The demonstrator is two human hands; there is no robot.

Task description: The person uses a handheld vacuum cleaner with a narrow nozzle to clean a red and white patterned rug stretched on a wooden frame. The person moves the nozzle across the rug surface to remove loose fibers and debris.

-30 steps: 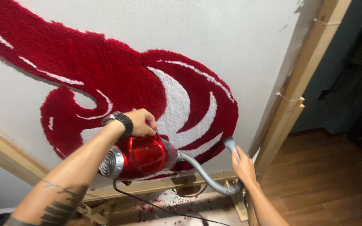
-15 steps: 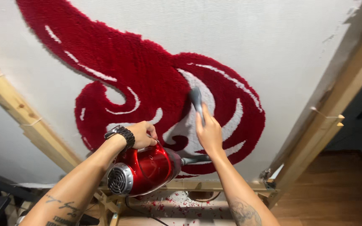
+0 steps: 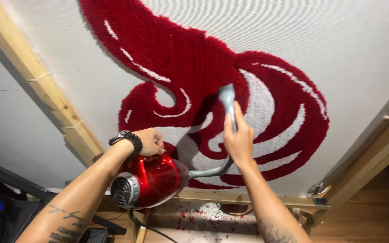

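Left hand (image 3: 149, 141) clenching rigid, likely hefty red vacuum (image 3: 151, 180) by top handle; right hand (image 3: 237, 137) gripping stiff grey nozzle (image 3: 227, 96) above it, against soft tufted rug (image 3: 257, 103).

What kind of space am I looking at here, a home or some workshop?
Most likely a rug-tufting workshop: a red and white tufted rug sits on white cloth stretched over a wooden frame, and red yarn scraps lie below. Whether it is in a home, I cannot tell.
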